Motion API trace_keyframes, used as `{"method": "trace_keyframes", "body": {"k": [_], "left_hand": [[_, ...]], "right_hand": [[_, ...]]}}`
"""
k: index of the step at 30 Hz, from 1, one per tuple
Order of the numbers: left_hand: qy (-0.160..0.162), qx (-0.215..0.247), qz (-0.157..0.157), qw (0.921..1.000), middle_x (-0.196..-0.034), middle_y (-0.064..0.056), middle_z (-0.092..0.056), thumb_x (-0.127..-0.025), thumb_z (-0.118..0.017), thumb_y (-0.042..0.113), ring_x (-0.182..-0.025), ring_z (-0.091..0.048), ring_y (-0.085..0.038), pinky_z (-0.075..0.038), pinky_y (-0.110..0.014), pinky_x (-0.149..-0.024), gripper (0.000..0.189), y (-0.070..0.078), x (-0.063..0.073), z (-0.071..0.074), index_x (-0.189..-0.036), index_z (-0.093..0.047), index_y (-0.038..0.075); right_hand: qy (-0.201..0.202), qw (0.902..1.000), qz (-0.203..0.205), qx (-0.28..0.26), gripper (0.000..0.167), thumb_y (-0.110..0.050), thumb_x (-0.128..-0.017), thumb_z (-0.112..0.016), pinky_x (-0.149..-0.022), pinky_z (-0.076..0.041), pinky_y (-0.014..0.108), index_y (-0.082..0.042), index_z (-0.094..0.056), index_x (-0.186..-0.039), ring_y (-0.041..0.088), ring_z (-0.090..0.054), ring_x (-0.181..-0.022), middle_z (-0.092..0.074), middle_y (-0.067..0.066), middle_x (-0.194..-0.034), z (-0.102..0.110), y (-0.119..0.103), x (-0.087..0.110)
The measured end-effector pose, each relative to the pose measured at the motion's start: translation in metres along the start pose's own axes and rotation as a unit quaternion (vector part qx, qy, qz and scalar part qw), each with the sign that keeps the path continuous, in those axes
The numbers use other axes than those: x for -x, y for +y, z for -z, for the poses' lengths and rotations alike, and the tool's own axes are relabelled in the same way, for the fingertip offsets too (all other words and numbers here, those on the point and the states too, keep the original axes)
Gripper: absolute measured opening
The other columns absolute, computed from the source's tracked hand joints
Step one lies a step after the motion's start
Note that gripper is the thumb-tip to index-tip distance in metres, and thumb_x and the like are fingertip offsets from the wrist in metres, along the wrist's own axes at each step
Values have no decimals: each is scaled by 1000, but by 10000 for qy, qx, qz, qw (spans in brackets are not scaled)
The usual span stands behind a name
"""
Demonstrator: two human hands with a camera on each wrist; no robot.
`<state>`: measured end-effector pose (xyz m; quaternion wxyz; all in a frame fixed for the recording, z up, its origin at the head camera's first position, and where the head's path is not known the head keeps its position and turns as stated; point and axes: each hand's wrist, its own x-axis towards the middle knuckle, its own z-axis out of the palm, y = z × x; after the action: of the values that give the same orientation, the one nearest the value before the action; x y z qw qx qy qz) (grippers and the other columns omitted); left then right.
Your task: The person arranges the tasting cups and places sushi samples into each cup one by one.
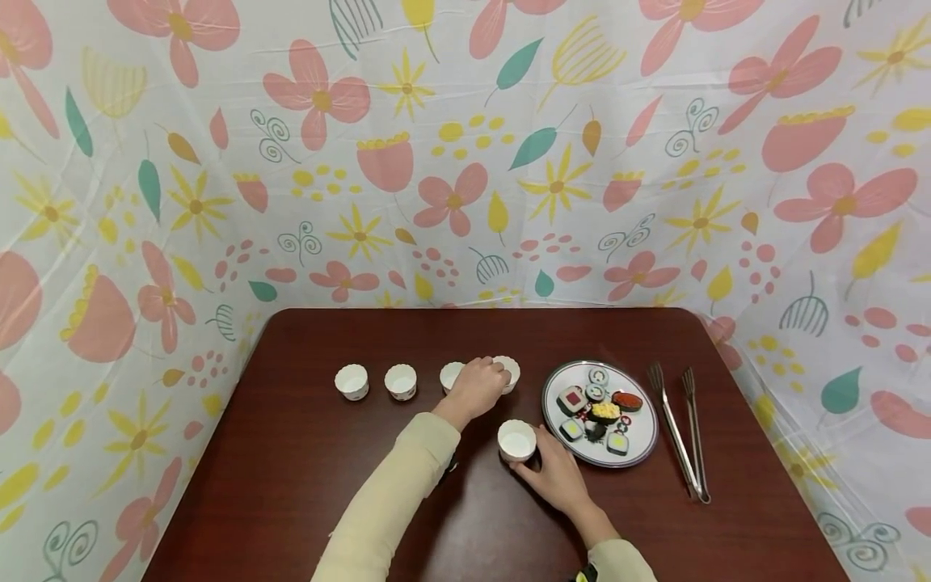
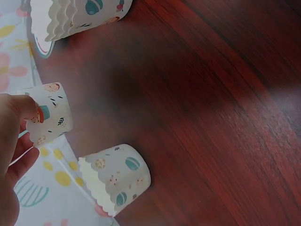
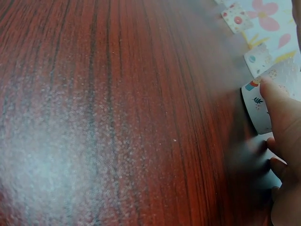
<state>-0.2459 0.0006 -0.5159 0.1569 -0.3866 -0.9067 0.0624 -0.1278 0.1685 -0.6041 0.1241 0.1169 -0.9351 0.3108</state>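
My left hand reaches to the back of the table and pinches the rim side of a white paper baking cup. In the left wrist view, the thumb lies on the printed wall of that cup, with fingers behind. Just left of the hand stands another baking cup, partly hidden by it. My right hand grips a nested stack of baking cups nearer the front, thumb on its near side. Several scalloped rims of this stack show in the left wrist view.
Two more baking cups stand in line at the left. A round plate with sushi pieces sits right of the stack. Metal tongs lie beyond the plate. Patterned cloth hangs behind the dark wooden table.
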Motion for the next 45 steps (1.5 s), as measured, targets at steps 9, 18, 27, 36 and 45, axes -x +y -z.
{"method": "trace_keyframes", "body": {"k": [9, 18, 27, 36, 45], "left_hand": [[-292, -26, 75, 9995, -91, 8, -65, -88, -63, 25, -83, -58, -10, -46, -20, -70, 12, 5, -7, -5, -98, -70, 23], [-446, 144, 231, 9986, -91, 9, -65, -88, -63, 26, -85, -58, -10, -47, -22, -74, 11, 16, -11, -20, -95, -70, 24], [-575, 80, 347, 9977, -93, 9, -65, -88, -62, 22, -87, -58, -10, -47, -23, -77, 13, 22, -12, -24, -97, -71, 24], [-280, 30, 300, 9992, -96, 8, -64, -87, -63, 21, -86, -58, -10, -47, -21, -76, 15, 15, -6, -21, -100, -70, 23], [358, 150, 149, 9991, -93, 7, -66, -85, -65, 18, -84, -59, -10, -48, -21, -73, 14, -2, 8, -10, -97, -71, 23]], "right_hand": [[-52, 10000, -75, -4, 69, -33, -68, -80, -86, -42, 58, -9, -53, -126, 36, -49, -120, -57, 16, -122, 0, 0, 1], [-5, 10000, -90, 2, 70, -32, -68, -80, -85, -42, 59, -8, -52, -127, 38, -48, -120, -56, 19, -123, 0, 0, 3], [56, 9999, -44, 71, 70, -32, -68, -80, -84, -42, 58, -5, -52, -126, 37, -49, -119, -56, 18, -123, -2, 2, 5], [13, 9999, -165, 46, 69, -32, -68, -80, -84, -41, 59, -6, -53, -126, 38, -49, -119, -55, 20, -124, -1, 0, 3], [30, 9997, -232, 30, 69, -32, -68, -80, -84, -41, 59, -6, -53, -126, 38, -49, -118, -56, 20, -123, -2, 0, 3]]}}
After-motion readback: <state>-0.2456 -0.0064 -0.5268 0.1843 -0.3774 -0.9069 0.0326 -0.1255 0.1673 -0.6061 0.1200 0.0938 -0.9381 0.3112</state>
